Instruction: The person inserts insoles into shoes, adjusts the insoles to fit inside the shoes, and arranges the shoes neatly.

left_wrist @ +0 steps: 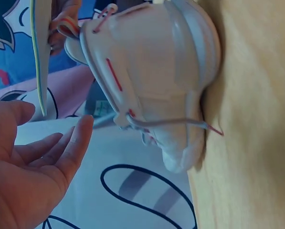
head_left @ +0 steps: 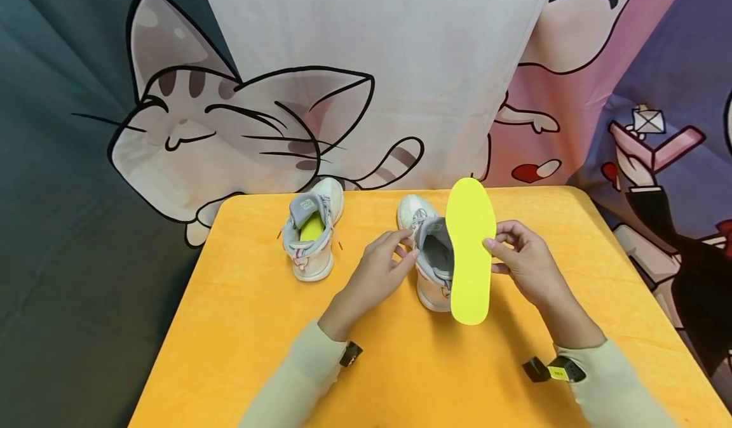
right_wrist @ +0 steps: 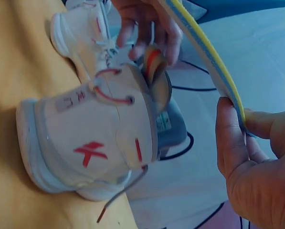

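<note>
- While your right hand (head_left: 528,266) holds the yellow insole (head_left: 471,256) up off the desk (head_left: 257,345), your left hand (head_left: 377,266) is at the opposite side of the near shoe (head_left: 436,296).
- Right hand: thumb on the yellow face, fingers (right_wrist: 230,138) behind; you pinch the insole by its long edge, around the middle.
- Left hand: fingers loosely bent and parted from the thumb, gripping nothing; fingertips beside the lacing and collar. Contact with the shoe: cannot tell.
- Both your forearms reach forward over the desk from the near edge of the head view, pale sleeves (head_left: 303,364) ending at the wrists.
- Insole position: raised beside the near shoe's opening, overlapping its right side in the head view; broad rounded end away from you, narrower end toward you.
- Insole look: bright, plain yellow on top; edge-on in your right wrist view, it is thin and gently bowed, with a blue layer below the yellow and a pale underside.
- Near shoe: upright, pale, with grey lining, red marks and red-tipped laces; its interior looks dark.
- Other shoe (head_left: 313,266): upright, well apart to the left, with a yellow-green insole (head_left: 312,227) inside.
</note>
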{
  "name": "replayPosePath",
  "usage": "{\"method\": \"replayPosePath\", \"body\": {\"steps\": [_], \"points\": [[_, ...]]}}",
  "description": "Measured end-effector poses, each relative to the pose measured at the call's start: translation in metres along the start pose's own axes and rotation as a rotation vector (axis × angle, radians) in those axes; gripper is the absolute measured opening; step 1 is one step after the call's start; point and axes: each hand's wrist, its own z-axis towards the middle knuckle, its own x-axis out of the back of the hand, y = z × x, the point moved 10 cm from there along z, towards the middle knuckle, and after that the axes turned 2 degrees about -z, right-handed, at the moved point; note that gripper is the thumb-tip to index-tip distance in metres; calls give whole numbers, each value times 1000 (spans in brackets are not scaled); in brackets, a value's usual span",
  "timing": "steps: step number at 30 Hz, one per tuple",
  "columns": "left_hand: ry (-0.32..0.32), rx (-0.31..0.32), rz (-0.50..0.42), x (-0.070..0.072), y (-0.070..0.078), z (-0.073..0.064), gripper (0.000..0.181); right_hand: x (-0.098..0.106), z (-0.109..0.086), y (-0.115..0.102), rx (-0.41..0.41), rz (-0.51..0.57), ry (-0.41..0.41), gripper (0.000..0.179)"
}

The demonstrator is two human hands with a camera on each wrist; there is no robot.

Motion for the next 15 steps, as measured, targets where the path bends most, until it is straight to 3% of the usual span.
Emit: {"method": "replayPosePath", "body": {"steps": [3, 10, 15], "points": [[8, 19, -64, -2, 3, 3, 44, -8, 2, -1, -7, -36, -11, 16], [-8, 114, -410, -16, 2, 10, 43, -27, 6, 0, -31, -206, -44, 23], [10, 200, -581, -21, -5, 11, 38, -39, 8, 2, -34, -259, -81, 31]]}}
